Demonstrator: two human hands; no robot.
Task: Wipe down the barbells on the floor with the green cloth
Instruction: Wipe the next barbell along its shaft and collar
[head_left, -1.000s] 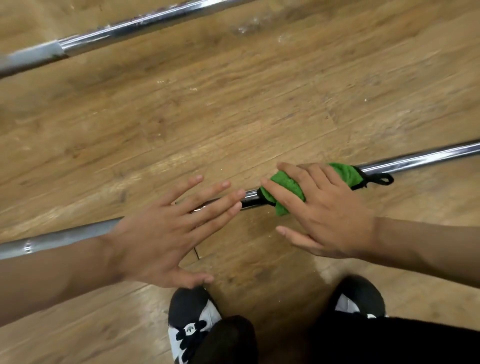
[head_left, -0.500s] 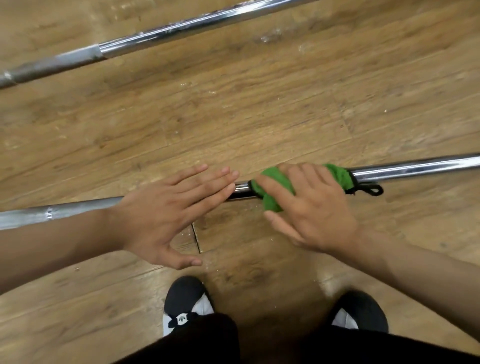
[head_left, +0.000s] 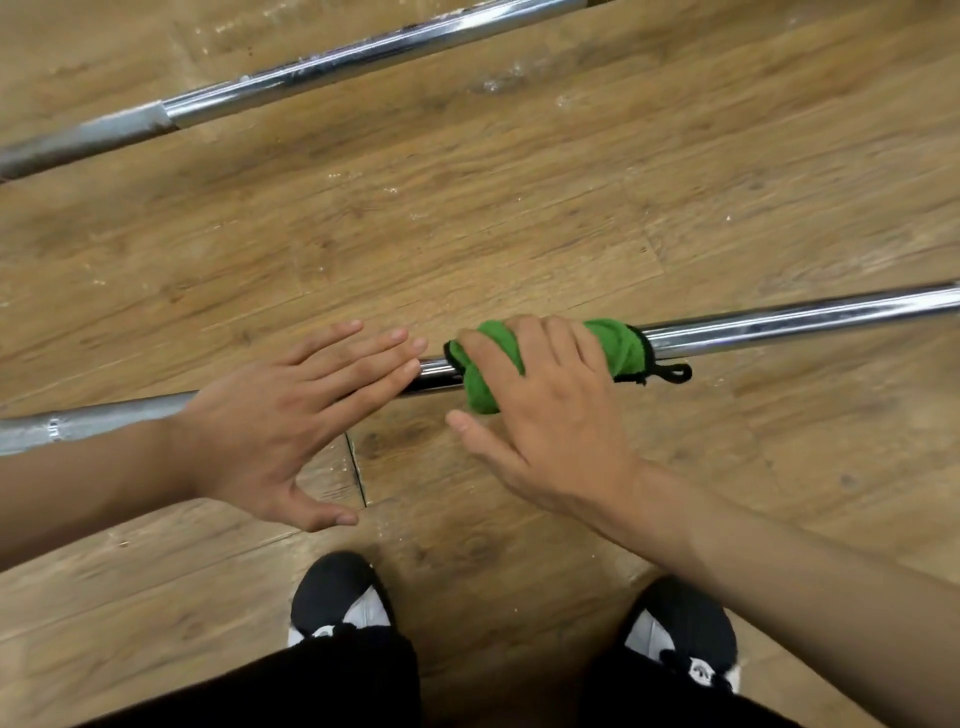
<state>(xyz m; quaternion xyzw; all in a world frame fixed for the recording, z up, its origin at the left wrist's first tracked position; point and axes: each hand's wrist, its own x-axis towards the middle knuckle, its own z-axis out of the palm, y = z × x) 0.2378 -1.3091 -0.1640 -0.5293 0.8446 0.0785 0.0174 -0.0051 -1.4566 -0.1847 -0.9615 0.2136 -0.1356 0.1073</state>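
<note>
Landmark: the near barbell (head_left: 779, 325) lies across the wooden floor (head_left: 467, 208), right in front of the person's black-and-white shoes (head_left: 337, 597).
Cloth: the green cloth (head_left: 613, 345) is draped over the near barbell about mid-shaft, and its black loop (head_left: 675, 373) dangles off the right end.
Right hand: the right hand (head_left: 550, 410) is on top of the cloth with fingers close together, laid over it and pressing it onto the bar. The thumb juts out on the near side and pinches nothing.
Left hand: the left hand (head_left: 291, 410) is flat, its fingers straight and slightly apart. The fingertips rest on the near barbell just left of the cloth, steadying it by the look of it.
Done so far: the shaft right of the cloth gleams, so that stretch looks wiped, though I can't be sure.
Left on this bar: the dull grey stretch left of the left hand seems to be waiting.
Other bar: the far barbell (head_left: 363, 54), beyond the near barbell and well apart from it, shows specks and no cloth near it.
Verdict: mid-task, perhaps halfway along the first bar.
</note>
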